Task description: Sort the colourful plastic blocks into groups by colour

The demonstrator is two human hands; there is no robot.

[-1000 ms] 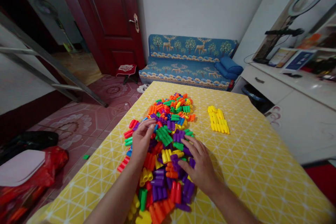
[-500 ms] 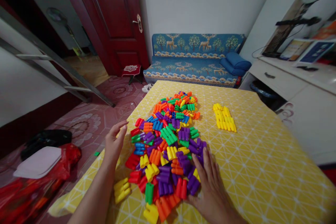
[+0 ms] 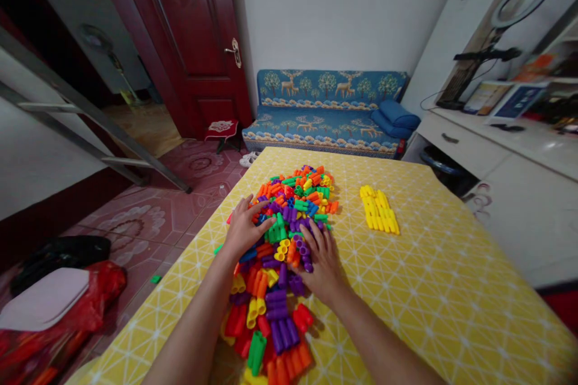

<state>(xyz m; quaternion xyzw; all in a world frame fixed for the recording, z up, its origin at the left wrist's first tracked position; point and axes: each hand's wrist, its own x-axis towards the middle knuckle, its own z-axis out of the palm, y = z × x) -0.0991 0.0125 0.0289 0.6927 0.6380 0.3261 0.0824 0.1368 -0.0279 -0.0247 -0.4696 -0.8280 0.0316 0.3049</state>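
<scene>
A long heap of plastic building blocks shaped like joined tubes, in red, orange, yellow, green, blue and purple, runs down the yellow tablecloth. My left hand (image 3: 246, 227) rests on the heap's left side with fingers apart, its fingertips by a green block (image 3: 276, 228). On the opposite side, my right hand (image 3: 323, 264) lies spread against the heap, touching purple blocks (image 3: 303, 252) next to an orange one. Nearer to me lie more purple blocks (image 3: 283, 334) and a green block (image 3: 256, 351). Blocks under my palms are hidden.
A group of yellow blocks (image 3: 380, 212) lies apart on the right of the patterned tablecloth (image 3: 433, 277). Behind the table stands a blue sofa (image 3: 316, 123). A white cabinet (image 3: 506, 162) is at the right. Bags and a pale lid (image 3: 45, 299) lie on the floor at left.
Both hands have moved forward and inward. My left hand went from beside the heap onto it; blocks near my right hand were pushed inward and away. The view has shifted slightly.
</scene>
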